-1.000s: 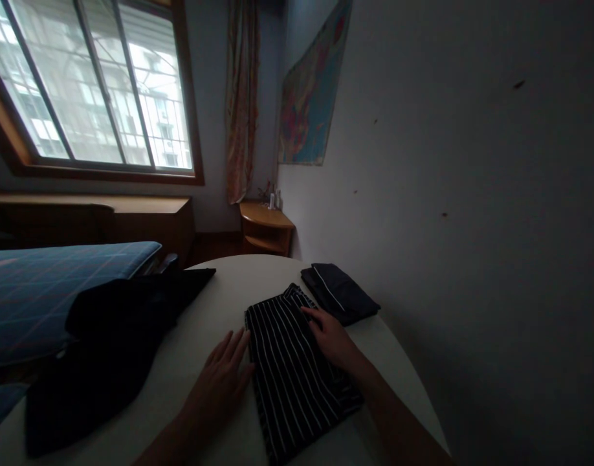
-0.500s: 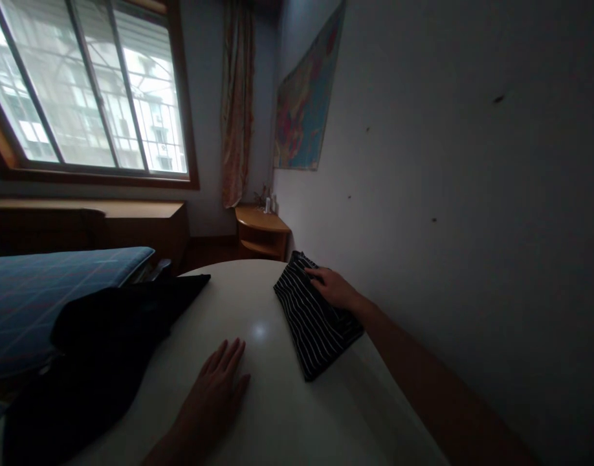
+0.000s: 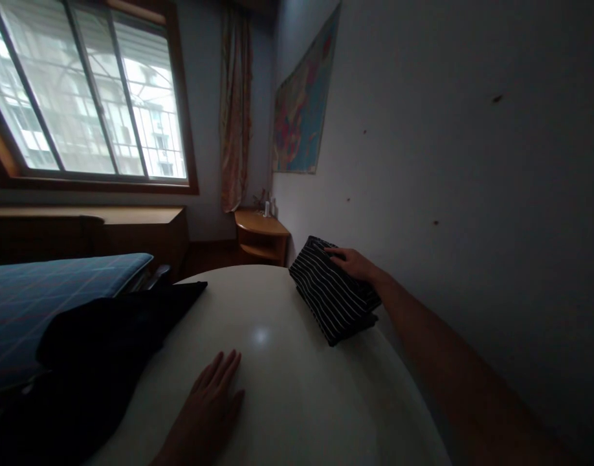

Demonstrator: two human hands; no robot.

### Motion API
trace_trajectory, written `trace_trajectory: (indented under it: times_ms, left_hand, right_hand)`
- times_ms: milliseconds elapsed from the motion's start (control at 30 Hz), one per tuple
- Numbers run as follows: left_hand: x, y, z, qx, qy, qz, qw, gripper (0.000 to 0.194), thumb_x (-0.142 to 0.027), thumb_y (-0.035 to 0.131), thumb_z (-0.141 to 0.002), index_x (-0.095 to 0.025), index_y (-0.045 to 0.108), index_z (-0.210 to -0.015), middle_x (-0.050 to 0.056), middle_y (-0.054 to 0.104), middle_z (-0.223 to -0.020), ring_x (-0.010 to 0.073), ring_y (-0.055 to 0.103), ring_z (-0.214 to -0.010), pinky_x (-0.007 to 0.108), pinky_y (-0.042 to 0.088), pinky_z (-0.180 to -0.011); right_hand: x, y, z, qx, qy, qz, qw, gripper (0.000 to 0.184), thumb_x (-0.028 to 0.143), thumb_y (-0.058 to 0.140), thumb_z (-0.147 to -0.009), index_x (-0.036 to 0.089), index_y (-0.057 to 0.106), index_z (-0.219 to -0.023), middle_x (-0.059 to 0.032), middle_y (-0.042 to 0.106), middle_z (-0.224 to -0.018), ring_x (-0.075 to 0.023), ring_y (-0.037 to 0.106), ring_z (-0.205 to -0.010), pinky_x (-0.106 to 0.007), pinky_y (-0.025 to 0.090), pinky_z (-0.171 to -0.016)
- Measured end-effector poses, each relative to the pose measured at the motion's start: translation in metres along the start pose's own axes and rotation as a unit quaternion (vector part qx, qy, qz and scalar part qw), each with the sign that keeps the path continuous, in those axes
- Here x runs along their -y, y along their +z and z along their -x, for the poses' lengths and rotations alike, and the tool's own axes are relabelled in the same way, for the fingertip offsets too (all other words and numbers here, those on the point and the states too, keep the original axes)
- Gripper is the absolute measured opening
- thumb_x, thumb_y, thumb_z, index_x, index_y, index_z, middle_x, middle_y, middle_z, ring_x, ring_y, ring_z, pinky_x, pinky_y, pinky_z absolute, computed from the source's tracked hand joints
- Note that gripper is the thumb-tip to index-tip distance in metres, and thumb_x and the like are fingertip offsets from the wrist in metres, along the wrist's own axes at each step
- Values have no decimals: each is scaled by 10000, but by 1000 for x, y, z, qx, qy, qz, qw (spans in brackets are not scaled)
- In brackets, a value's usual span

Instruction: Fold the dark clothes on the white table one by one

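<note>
A folded black garment with white stripes (image 3: 329,288) is at the right side of the round white table (image 3: 272,401), close to the wall. My right hand (image 3: 352,264) grips its upper right side, fingers lying over the top; what is under the cloth is hidden. The bundle is tilted and its near edge seems raised off the tabletop. On the left, my left hand (image 3: 212,395) rests flat on the table with its fingers stretched out, holding nothing. A dark, loosely spread cloth (image 3: 93,356) drapes over the table's left edge, its folds hard to make out.
Beyond the dark cloth is a bed with a blue checked cover (image 3: 49,291). A wooden corner stand (image 3: 262,223) with small items and a long wooden cabinet (image 3: 142,217) are at the back. The wall (image 3: 423,162) runs along the right.
My right hand has moved the striped garment right and away from me, lifting its near side. My left hand stays flat on the table, slightly lower in view.
</note>
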State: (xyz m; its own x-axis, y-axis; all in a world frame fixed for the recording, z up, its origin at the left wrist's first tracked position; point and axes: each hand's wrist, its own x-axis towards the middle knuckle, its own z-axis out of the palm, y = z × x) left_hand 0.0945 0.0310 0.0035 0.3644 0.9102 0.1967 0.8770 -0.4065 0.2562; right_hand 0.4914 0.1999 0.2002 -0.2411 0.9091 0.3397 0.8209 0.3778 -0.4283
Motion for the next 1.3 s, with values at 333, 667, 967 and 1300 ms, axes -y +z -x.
trace_trajectory:
  times_ms: [333, 667, 967, 1300]
  left_hand:
    - [7, 7, 1, -31, 19, -1, 999, 561, -363, 402, -970, -157, 439, -1490, 74, 415, -1544, 315, 328, -1446, 487, 393, -1149]
    - [13, 19, 2, -80, 31, 0, 996, 543, -354, 437, -960, -192, 458, -1478, 59, 460, -1520, 303, 365, -1432, 475, 432, -1123]
    - [14, 18, 2, -82, 35, 3, 996, 540, -332, 458, -951, -195, 465, -1473, 64, 456, -1522, 301, 365, -1432, 473, 429, -1125]
    - [6, 9, 0, -38, 14, 3, 999, 559, -345, 414, -955, -155, 456, -1478, 76, 421, -1541, 316, 326, -1449, 518, 391, -1145]
  right_hand:
    - [-76, 37, 27, 17, 92, 20, 995, 450, 255, 555, -914, 177, 579, -1356, -118, 586, -1398, -229, 540, -1294, -427, 360, -1127]
    - [-84, 44, 27, 37, 159, 110, 980, 389, 285, 495, -928, 185, 661, -1265, -116, 638, -1328, -249, 574, -1238, -390, 394, -1089]
    - [-36, 89, 17, 39, 222, 196, 954, 712, 748, 309, -906, 325, 482, -1452, -94, 335, -1587, -440, 237, -1443, -703, 111, -1113]
    - [-44, 109, 30, 69, 259, 190, 944, 772, 775, 259, -899, 333, 353, -1524, -94, 265, -1618, -417, 293, -1428, -627, 239, -1112]
